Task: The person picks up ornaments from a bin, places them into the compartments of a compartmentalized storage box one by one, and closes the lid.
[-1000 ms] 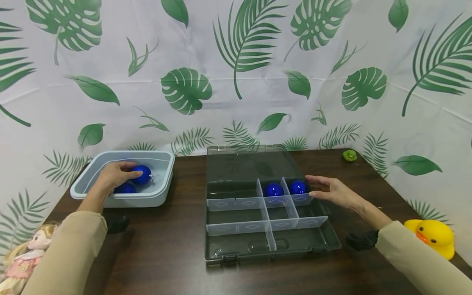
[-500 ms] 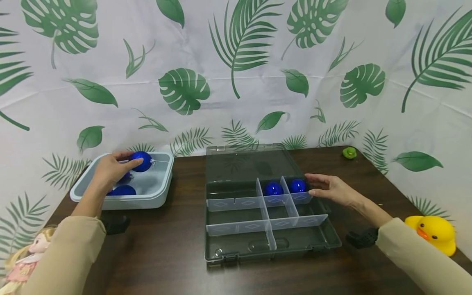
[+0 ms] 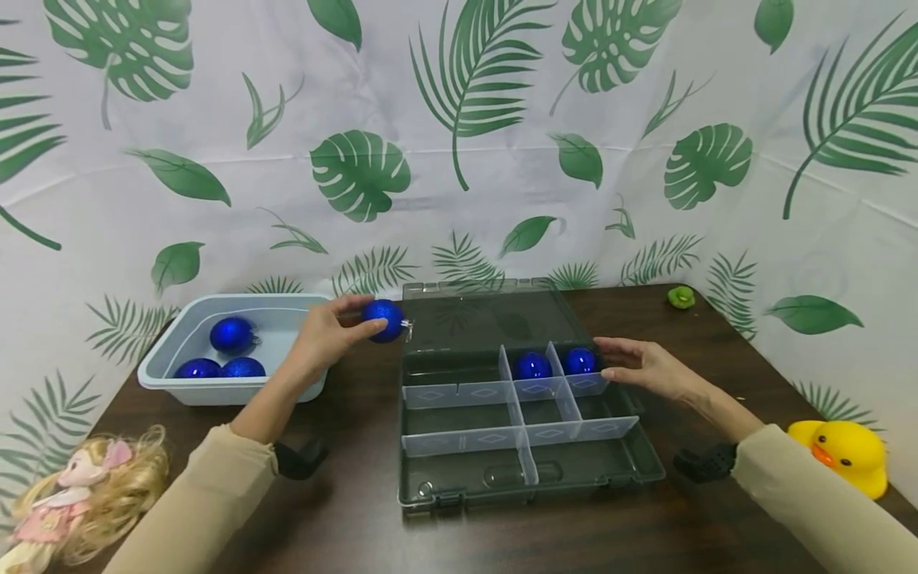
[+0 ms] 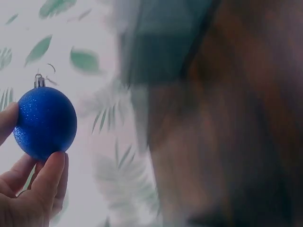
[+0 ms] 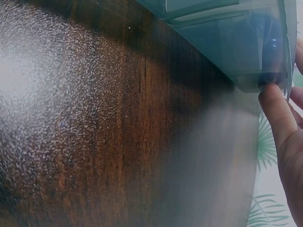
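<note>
My left hand (image 3: pixel 320 339) pinches a glittery blue Christmas bauble (image 3: pixel 383 320) between thumb and fingers, in the air between the pale blue tub (image 3: pixel 304 391) and the compartment box. The bauble (image 4: pixel 46 124) has a silver cap with a wire hook. My right hand (image 3: pixel 649 371) touches the back right corner of the transparent dark grey compartment box (image 3: pixel 459 498), thumb and fingers apart; in the right wrist view the thumb (image 5: pixel 279 113) rests against its wall. Two shiny blue baubles sit in adjoining back compartments, one left (image 3: pixel 533 367), one right (image 3: pixel 580 361). The box's lid (image 3: pixel 488 315) lies back, open.
Several things stand about: three blue baubles (image 3: pixel 233 336) in the tub, a doll (image 3: pixel 79 494) at the left, a yellow toy duck (image 3: pixel 842 458) at the right, and a small green object (image 3: pixel 680 297) at the back right. A leaf-print cloth (image 3: pixel 445 239) hangs behind the dark wooden table (image 3: pixel 323 526).
My left hand has lifted the bauble out of the tub and carried it right, towards the box. The right hand has stayed at the box's corner.
</note>
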The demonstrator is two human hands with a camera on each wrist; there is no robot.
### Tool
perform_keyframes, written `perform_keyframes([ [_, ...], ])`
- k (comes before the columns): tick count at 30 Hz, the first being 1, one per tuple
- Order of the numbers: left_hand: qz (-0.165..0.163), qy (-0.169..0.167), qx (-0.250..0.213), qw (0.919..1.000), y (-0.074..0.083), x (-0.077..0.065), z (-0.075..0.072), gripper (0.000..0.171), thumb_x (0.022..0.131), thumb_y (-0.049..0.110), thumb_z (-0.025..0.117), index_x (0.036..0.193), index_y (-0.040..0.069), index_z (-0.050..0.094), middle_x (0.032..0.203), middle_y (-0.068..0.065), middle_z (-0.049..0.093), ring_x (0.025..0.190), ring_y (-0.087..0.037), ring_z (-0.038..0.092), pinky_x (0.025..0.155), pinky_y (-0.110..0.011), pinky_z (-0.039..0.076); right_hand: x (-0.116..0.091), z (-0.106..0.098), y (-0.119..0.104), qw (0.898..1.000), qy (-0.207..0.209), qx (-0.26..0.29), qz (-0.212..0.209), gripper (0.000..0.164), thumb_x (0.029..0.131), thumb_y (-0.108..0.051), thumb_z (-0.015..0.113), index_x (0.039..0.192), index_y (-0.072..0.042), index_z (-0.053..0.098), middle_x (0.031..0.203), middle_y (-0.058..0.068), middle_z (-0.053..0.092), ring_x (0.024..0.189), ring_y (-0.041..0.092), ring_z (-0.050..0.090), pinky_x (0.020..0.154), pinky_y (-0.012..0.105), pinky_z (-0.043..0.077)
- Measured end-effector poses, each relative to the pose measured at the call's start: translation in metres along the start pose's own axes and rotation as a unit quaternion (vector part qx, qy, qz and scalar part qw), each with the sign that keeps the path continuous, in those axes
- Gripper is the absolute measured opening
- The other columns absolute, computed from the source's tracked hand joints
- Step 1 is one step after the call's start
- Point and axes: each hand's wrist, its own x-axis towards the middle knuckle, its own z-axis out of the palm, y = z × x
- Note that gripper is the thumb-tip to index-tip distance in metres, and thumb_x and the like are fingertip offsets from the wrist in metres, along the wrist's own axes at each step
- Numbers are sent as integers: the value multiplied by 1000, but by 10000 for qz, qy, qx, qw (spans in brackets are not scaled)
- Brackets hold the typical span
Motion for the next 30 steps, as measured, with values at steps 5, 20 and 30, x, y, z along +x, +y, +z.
perform_keyframes([
  [5,222,-52,8,9997,-1,0,36,51,85,23,71,130,3,55,126,-21,58,111,-34,60,87,-41,52,0,1,2,10000,-11,-29,5,62,91,-17,63,140,8,34,143,30,35,128,48,38,94,41,46],
  [20,239,-173,147,9995,-2,-6,84,46,80,20,75,120,3,59,116,-17,63,103,-30,62,79,-39,55,0,1,0,10000,37,-35,-14,62,91,-17,62,140,8,34,143,31,35,127,49,39,94,43,46],
  [30,440,-75,544,9975,-4,-10,91,44,75,21,80,111,2,62,104,-14,66,93,-26,64,75,-36,55,1,0,2,10000,55,-58,27,62,91,-18,62,140,7,34,142,31,37,127,48,40,95,44,45],
])
